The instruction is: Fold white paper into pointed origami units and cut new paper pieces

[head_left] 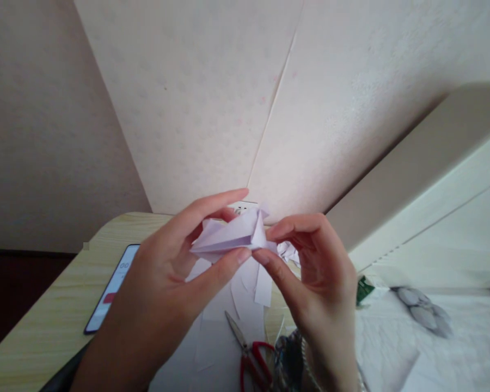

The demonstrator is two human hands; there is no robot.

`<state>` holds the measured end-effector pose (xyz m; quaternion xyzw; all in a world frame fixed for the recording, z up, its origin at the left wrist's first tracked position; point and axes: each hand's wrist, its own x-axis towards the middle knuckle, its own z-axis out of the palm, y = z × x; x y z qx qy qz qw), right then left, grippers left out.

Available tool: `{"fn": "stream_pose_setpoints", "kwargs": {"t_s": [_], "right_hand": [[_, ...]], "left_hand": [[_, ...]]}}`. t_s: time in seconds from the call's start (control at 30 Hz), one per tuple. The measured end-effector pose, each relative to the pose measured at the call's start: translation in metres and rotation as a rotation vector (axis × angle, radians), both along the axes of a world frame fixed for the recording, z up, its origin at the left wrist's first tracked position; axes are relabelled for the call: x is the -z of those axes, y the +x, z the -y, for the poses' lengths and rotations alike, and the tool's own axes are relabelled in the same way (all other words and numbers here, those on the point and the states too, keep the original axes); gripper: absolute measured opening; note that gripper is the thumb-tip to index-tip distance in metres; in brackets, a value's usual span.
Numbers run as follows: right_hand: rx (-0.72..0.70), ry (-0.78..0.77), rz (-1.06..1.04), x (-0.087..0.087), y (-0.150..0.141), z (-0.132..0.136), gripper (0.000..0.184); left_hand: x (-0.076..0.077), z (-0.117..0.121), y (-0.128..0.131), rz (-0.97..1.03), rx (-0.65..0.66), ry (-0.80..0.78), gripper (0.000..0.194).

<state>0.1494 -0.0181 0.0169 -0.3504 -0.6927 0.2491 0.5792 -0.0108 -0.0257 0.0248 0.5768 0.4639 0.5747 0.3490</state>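
Note:
A folded white paper piece (228,237) with several pointed flaps is held up above the table, between both hands. My left hand (175,256) grips its left side and lower edge, thumb below, with the index finger stretched out above it. At the paper's right end, my right hand (314,267) pinches it between thumb and fingertips. Scissors (247,343) with red handles lie below the hands on white paper sheets (216,337).
A phone (114,294) with a lit screen lies on the wooden table (57,305) at left. Crumpled paper (288,251) sits behind my right hand. A wall socket (245,206) shows behind the paper. Bedding (392,337) and a green packet (364,290) are at right.

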Motion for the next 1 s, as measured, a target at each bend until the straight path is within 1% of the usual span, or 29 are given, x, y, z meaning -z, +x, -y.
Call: {"fn": "stream_pose_setpoints", "kwargs": {"t_s": [0.1,0.27,0.4,0.47,0.53,0.57,0.67,0.73,0.8,0.9,1.0], "right_hand": [[-0.001,-0.015,0.001,-0.001,-0.001,0.0,0.019],[-0.017,-0.03,0.017,-0.002,-0.001,0.005,0.015],[-0.051,-0.06,0.037,-0.004,0.0,0.007,0.012],[-0.088,-0.06,0.073,-0.006,0.003,0.007,0.012],[-0.101,-0.041,0.109,-0.007,0.007,0.007,0.01],[-0.085,-0.025,0.112,-0.007,0.01,0.007,0.009],[0.035,0.029,0.09,-0.009,0.015,0.007,0.008],[0.091,0.049,0.103,-0.01,0.016,0.006,0.013],[0.079,0.042,0.138,-0.011,0.016,0.005,0.018],[0.018,0.025,0.153,-0.011,0.015,0.005,0.014],[0.012,0.031,0.12,-0.01,0.015,0.006,0.014]], "left_hand": [[0.001,0.0,0.0,0.142,-0.011,-0.051,0.039],[0.002,0.002,0.003,0.222,-0.022,-0.078,0.038],[0.002,0.001,0.008,0.429,0.074,-0.109,0.043],[0.002,0.0,0.009,0.492,0.089,-0.12,0.047],[0.002,-0.002,0.007,0.477,0.073,-0.132,0.05],[0.003,-0.003,0.005,0.454,0.065,-0.134,0.051],[0.004,-0.003,0.002,0.388,0.08,-0.115,0.054],[0.003,0.0,0.003,0.356,0.108,-0.117,0.054],[0.002,0.003,0.005,0.334,0.122,-0.135,0.053],[0.001,0.004,0.005,0.339,0.132,-0.132,0.052],[0.004,0.0,0.002,0.356,0.173,-0.129,0.06]]}}
